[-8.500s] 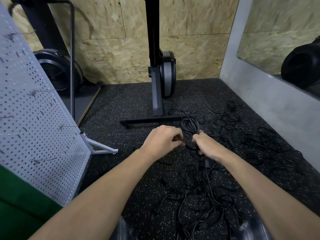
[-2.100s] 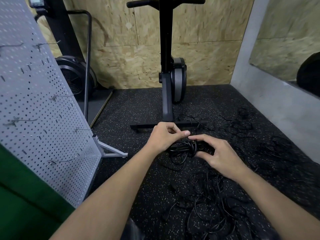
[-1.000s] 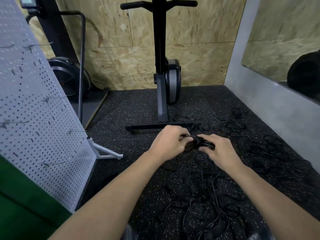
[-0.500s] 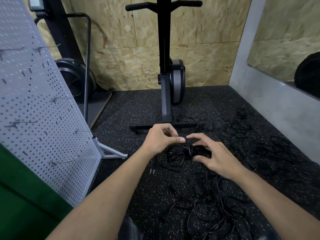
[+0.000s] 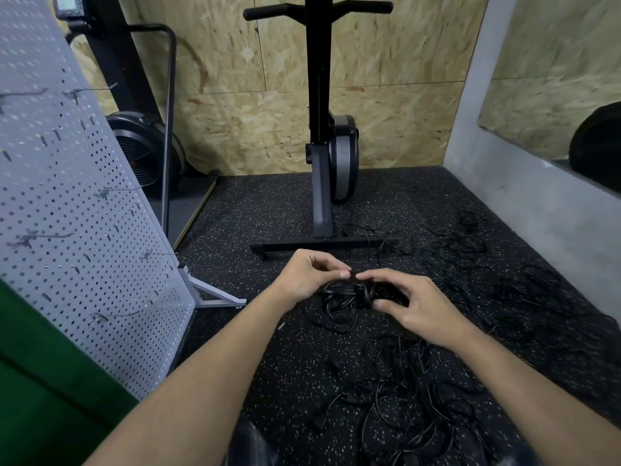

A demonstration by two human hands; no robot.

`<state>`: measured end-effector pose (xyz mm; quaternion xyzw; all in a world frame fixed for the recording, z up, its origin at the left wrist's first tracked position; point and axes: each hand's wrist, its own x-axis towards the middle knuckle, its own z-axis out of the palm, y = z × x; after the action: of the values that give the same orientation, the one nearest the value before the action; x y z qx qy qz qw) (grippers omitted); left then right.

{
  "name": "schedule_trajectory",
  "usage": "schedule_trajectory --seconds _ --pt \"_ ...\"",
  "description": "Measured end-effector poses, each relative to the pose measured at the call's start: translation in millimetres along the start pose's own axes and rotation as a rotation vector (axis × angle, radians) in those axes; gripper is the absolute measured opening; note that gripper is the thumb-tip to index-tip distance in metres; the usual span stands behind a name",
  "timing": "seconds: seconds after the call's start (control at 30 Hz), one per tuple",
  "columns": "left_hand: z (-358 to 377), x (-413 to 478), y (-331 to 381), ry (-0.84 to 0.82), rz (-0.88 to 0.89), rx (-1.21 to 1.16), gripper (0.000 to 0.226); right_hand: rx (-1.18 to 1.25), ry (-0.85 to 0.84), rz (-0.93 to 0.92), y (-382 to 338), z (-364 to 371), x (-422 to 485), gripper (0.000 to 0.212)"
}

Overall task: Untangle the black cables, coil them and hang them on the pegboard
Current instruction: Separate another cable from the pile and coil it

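A coiled black cable [image 5: 349,295] hangs between my hands above the speckled floor, its loops bunched at a wrapped middle. My left hand [image 5: 307,275] pinches the cable at the top of the bundle with thumb and fingertips. My right hand [image 5: 408,302] grips the right side of the bundle, fingers curled round it. Loose loops droop below the left hand. The white pegboard [image 5: 67,203] stands at the left, tilted, with several bare metal hooks. A tangled heap of black cables [image 5: 413,391] lies on the floor under my right forearm.
More black cables [image 5: 463,250] are strewn to the right, toward the grey wall. A black exercise machine [image 5: 324,156] stands straight ahead with its base bar across the floor. A fan machine [image 5: 144,153] sits behind the pegboard. Something green [image 5: 40,381] fills the lower left corner.
My hands have stayed together on the coiled cable, winding its end round the middle of the bundle. The bundle is tighter than 2 seconds ago; the view shifted slightly.
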<state>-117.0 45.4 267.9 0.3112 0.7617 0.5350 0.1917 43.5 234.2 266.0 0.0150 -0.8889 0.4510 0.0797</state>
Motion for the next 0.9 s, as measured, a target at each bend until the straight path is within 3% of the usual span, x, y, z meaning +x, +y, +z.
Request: schedule_trajectory --seconds 0.1,0.27,0.37,0.53,0.63,0.77,0.9 --pt "-1.8 1.6 -5.2 -0.037 -0.073 -0.034 0.02 0.213 0.101 0.014 1.7 -4.8 2.8 0.05" --pt "-2.4 -6.2 -6.7 -0.129 -0.133 -0.081 0.015 0.401 0.236 0.063 6.3 -11.0 4.3 0.048" --pt "12.1 -7.5 -5.1 -0.177 -0.165 0.092 0.026 0.445 0.358 0.12 11.4 -9.3 7.4 0.046" --pt "43.7 -8.0 14.6 -0.182 -0.161 0.401 0.038 0.116 0.455 0.229 23.6 -6.5 6.4 0.042" --pt "54.9 -12.3 29.1 -0.163 -0.029 0.495 0.04 -0.024 0.505 0.234 25.4 -7.2 4.7 0.037" --pt "57.8 -16.3 38.3 -0.017 0.205 0.475 0.019 -0.148 0.496 0.245 32.1 -8.9 5.4 0.039" --pt "50.9 -14.6 38.7 0.096 0.251 0.32 0.012 -0.093 0.439 0.211 28.4 -8.9 5.9 0.04"
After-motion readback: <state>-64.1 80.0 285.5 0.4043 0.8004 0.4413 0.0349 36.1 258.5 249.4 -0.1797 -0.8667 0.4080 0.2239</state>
